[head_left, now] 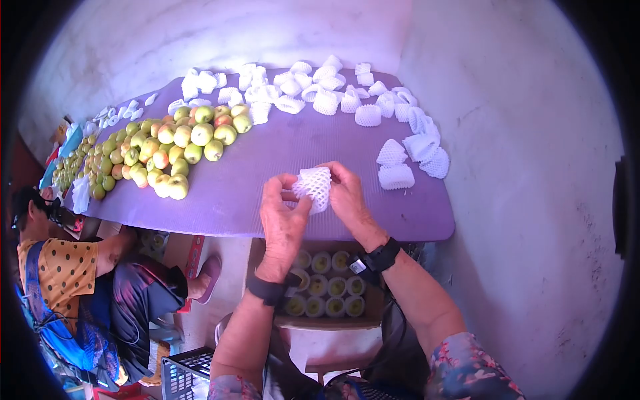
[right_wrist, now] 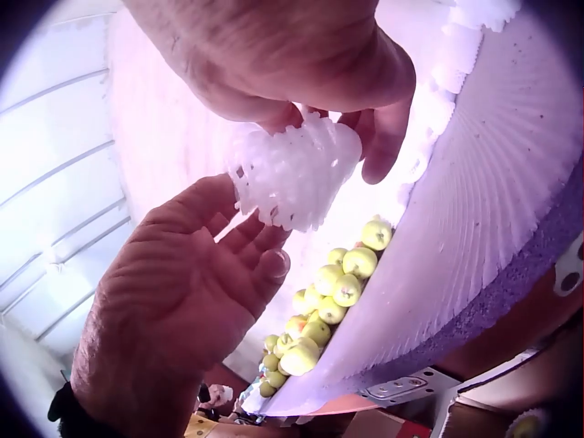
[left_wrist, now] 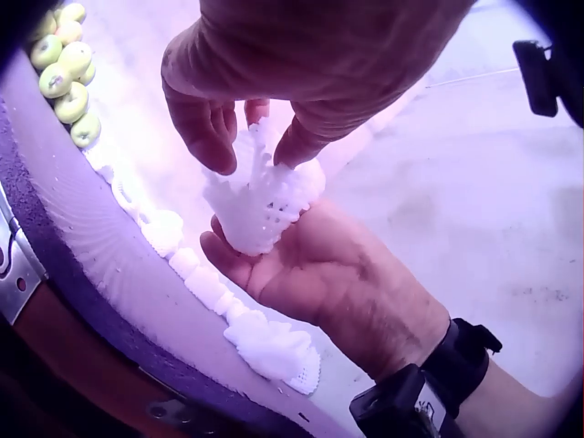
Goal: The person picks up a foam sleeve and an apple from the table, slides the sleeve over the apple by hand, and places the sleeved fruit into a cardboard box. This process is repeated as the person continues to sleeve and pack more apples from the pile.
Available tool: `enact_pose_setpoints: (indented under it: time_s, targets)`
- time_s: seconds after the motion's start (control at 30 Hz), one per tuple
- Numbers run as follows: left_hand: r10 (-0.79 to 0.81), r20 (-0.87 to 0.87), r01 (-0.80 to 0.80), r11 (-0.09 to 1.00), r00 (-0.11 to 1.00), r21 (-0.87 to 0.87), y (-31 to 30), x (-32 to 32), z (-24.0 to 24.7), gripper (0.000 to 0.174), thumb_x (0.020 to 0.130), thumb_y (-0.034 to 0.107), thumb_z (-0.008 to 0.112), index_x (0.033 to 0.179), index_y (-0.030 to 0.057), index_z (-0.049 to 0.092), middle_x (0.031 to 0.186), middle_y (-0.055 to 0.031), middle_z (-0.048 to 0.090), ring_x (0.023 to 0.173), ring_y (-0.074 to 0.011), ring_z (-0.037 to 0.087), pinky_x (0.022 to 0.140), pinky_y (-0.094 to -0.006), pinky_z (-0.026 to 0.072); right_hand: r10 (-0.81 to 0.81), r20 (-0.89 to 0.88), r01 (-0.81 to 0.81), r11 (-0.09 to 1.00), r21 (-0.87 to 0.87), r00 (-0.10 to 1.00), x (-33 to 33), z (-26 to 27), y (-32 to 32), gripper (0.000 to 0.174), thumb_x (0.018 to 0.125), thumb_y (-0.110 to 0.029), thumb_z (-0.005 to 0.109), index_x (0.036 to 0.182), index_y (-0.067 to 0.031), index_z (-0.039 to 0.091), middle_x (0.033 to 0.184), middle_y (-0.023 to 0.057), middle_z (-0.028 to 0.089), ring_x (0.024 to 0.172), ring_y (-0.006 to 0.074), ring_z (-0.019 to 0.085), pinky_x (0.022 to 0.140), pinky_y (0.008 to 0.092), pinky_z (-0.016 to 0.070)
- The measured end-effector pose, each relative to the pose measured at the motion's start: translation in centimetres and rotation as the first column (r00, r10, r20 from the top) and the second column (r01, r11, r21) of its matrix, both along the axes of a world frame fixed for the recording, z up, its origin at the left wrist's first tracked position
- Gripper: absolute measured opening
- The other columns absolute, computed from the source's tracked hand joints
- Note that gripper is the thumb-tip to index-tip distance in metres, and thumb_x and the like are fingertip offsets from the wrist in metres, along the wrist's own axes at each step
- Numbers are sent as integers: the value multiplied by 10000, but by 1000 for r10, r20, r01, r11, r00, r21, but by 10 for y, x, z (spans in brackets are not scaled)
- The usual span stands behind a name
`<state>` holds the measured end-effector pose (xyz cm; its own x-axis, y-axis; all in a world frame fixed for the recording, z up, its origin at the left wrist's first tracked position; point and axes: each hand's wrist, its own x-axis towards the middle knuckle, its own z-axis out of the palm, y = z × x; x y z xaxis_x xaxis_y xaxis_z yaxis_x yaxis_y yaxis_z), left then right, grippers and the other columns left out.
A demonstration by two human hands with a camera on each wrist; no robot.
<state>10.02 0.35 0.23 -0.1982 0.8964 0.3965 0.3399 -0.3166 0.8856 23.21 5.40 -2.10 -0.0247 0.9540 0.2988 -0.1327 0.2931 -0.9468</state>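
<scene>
Between my two hands, just above the table's front edge, is a white foam net sleeve (head_left: 313,188) with an open mesh and frilled ends. My left hand (head_left: 281,223) pinches it from the left with thumb and fingers. On the other side my right hand (head_left: 351,200) grips it near its upper edge. The left wrist view has the left hand (left_wrist: 301,64) above the sleeve (left_wrist: 260,196) and the right hand (left_wrist: 338,274) under it. Seen from the right wrist, the mesh (right_wrist: 297,169) bulges between both hands. Whether anything sits inside, I cannot tell.
Green-red apples (head_left: 177,137) lie heaped on the purple table (head_left: 267,160). Many foam sleeves (head_left: 327,101) are strewn along its back and right side. Below the front edge a cardboard box (head_left: 327,323) holds rows of sleeved fruit. Another person (head_left: 67,273) sits at left, near a black crate (head_left: 187,367).
</scene>
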Motion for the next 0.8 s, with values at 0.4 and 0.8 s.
enact_pose_setpoints:
  time_s: [0.4,0.8]
  targets:
    - [7,282,49,980,959,-191,25,-31,-28,242,808,78,626,1033,-13,626,858,-75,647,738,-151,591,693,-306,483,27,141,-30,999,22,990,-7,17,-16,158,852,-31,605,1000,25,605,859,79,657,799,127,622,686,286,505]
    - [-211,465,265,963,860,-53,23,-31,-17,229,920,156,558,1087,-1,556,927,-67,618,824,-111,566,694,-257,462,141,63,-146,986,85,988,-11,-2,-3,265,820,2,628,1081,3,581,889,108,665,816,179,654,721,307,524]
